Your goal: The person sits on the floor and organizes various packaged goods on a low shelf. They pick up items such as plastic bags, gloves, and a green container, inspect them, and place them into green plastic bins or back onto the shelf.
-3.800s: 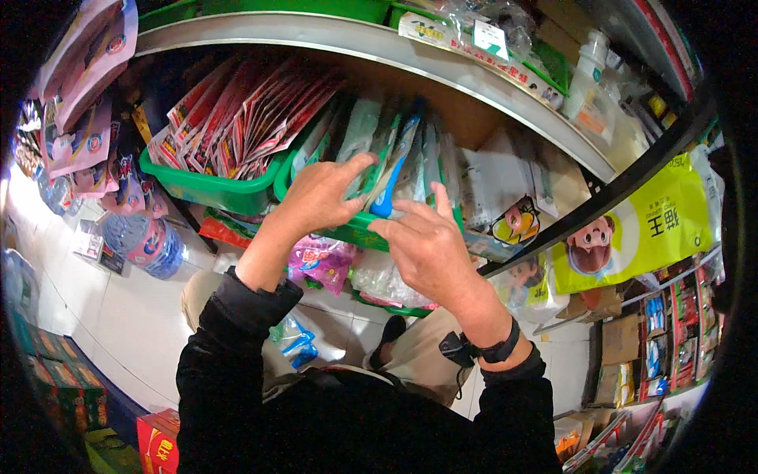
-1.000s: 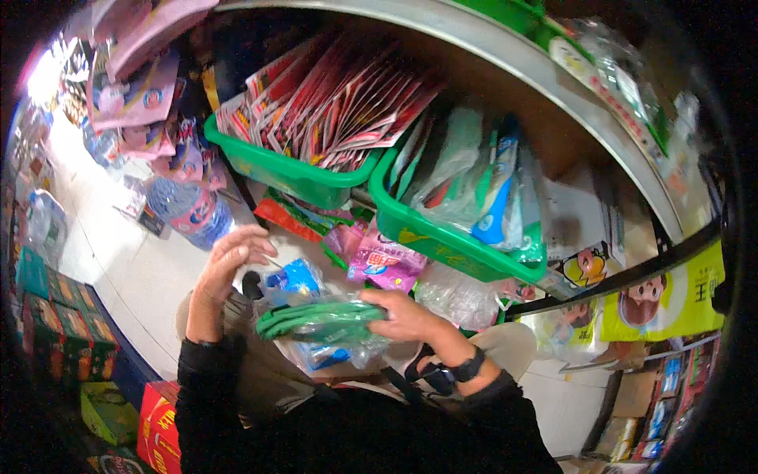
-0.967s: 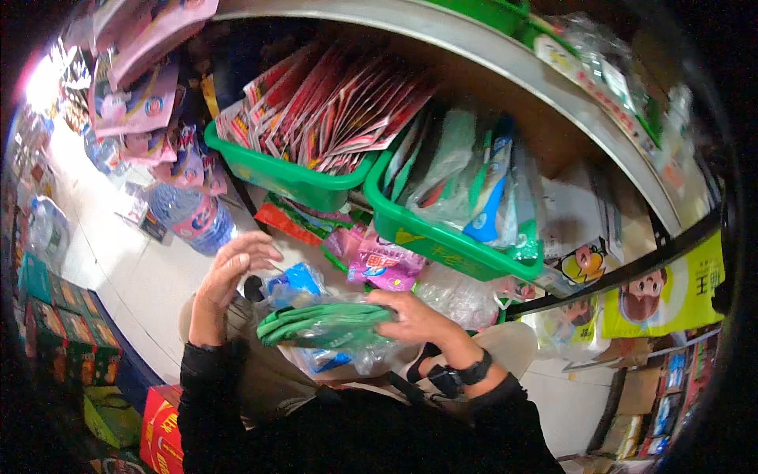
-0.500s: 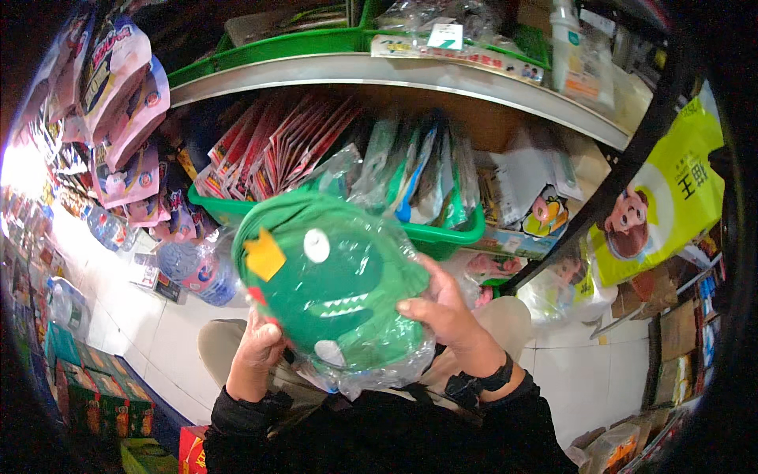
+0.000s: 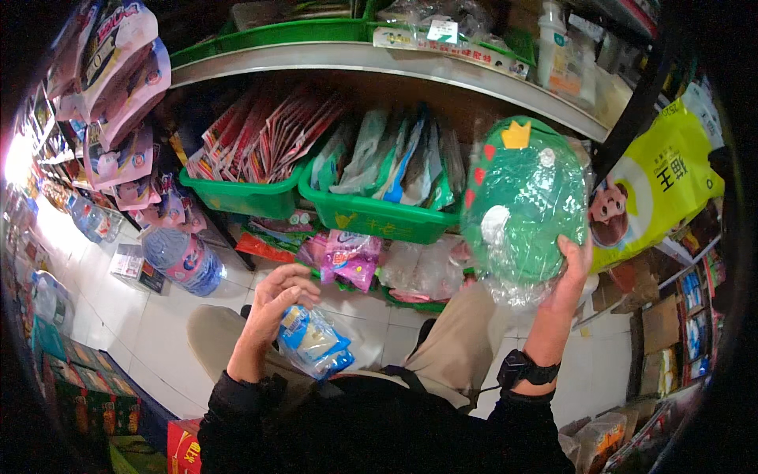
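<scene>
Up at the right, my right hand (image 5: pixel 574 272) grips the lower edge of a green fabric item (image 5: pixel 525 201) with a dinosaur face, a yellow crown and red spikes, wrapped in clear plastic. Its exact kind I cannot tell. My left hand (image 5: pixel 276 304) is over my left thigh, fingers loosely bent and apart, nothing visible in them. Just beside and below it, a blue and clear plastic packet (image 5: pixel 314 340) lies on my lap.
Ahead, beneath a metal shelf (image 5: pixel 379 67), one green basket (image 5: pixel 245 196) holds red packets and another green basket (image 5: pixel 379 213) holds bagged goods. Pink and purple packets (image 5: pixel 347 257) lie below. A large water bottle (image 5: pixel 185 261) stands left; a yellow-green bag (image 5: pixel 663 186) hangs right.
The green dinosaur item has moved from the middle up to the right and turned upright. My left hand has let go of it, uncovering the baskets and the blue packet.
</scene>
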### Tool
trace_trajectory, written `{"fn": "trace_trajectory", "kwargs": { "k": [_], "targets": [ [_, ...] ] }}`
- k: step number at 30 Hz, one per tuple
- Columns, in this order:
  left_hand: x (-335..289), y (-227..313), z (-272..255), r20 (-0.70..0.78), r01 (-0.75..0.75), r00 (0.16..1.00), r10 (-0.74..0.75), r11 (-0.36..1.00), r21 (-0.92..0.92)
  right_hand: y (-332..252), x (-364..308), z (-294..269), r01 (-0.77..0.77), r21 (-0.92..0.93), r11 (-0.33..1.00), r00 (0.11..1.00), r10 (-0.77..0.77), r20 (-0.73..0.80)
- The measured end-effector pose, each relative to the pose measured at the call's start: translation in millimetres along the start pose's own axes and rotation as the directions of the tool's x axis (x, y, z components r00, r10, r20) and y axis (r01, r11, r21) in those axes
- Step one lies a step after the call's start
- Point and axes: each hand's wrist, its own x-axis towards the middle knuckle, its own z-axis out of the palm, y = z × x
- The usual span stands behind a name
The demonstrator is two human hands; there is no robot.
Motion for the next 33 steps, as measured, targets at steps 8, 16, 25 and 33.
{"fn": "trace_trajectory", "kwargs": {
  "k": [8, 16, 25, 33],
  "targets": [
    [61.8, 43.6, 84.4, 0.487, -0.656, 0.707, 0.513, 0.218, 0.723, 10.6, 26.0, -3.7, 0.15, -0.287, 0.946, 0.988, -0.157, -0.002],
    [144.7, 29.3, 168.0, 0.648, -0.752, 0.586, 0.486, 0.03, 0.658, 26.4, 55.9, 8.8, 0.14, -0.395, 0.908, 0.99, -0.126, 0.061],
    [201.9, 11.0, 176.9, 0.512, -0.498, 0.774, 0.373, -0.142, 0.856, 27.3, 57.3, -7.4, 0.149, -0.442, 0.885, 0.989, -0.125, 0.084],
    [206.2, 12.8, 150.7, 0.44, -0.423, 0.789, 0.428, -0.142, 0.895, 30.0, 78.4, 16.1, 0.183, -0.387, 0.904, 0.981, -0.144, 0.128]
  ]
}}
